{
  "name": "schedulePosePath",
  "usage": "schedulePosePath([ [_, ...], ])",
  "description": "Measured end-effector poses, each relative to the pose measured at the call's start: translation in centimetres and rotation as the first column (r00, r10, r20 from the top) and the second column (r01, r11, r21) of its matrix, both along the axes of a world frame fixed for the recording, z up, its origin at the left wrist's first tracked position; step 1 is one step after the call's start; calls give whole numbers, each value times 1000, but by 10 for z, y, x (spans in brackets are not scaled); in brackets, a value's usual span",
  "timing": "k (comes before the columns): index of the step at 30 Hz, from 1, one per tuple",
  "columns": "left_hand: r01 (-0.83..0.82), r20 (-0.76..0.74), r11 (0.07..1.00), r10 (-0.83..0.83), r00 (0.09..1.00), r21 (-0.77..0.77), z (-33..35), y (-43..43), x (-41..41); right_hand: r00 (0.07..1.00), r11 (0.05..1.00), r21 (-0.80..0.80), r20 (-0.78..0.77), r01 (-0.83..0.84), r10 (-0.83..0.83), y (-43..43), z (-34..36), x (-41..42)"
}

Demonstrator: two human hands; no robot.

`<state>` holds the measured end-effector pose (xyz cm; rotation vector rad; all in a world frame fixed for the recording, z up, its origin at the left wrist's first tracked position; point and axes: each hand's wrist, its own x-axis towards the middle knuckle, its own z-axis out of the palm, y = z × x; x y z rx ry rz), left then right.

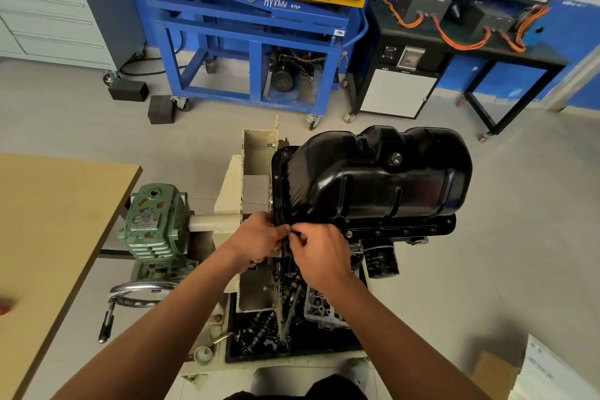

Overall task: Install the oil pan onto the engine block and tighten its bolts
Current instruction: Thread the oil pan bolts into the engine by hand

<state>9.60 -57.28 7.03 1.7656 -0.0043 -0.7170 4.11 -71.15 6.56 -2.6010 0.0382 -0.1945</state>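
At frame centre, left hand (259,239) is gripping the glossy black steel oil pan (373,178) at its flange, right hand (319,252) is pinching a small dark bolt (294,233), apparently hand-starting it; square threading needed next.

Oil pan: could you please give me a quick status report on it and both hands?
Left hand holds oil pan flange corner. Right hand pinches small dark part there, likely a bolt. Nothing blocking.

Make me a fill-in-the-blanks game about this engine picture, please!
1. The oil pan is coloured ____.
2. The gearbox beside the engine stand is coloured ____.
3. The left hand and right hand both work at the oil pan's near ____ corner.
Missing words: black, green, left.
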Motion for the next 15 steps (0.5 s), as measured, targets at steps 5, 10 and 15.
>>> schedulePosePath([
  [5, 8, 17, 1000, -8, 1000, 15, 0, 0, -2, 998, 996, 79, 29, 49, -52, 1, -8, -5],
  [10, 71, -38, 997, -71, 997, 3, 3, 4, 1, 993, 974, 208, 58, 87, -101, 11, -12, -8],
  [15, -27, 15, 999, 26, 1000, 32, 11, 10, 12, 982, 950, 265, 45, 166, -184, 18, -17, -6],
])
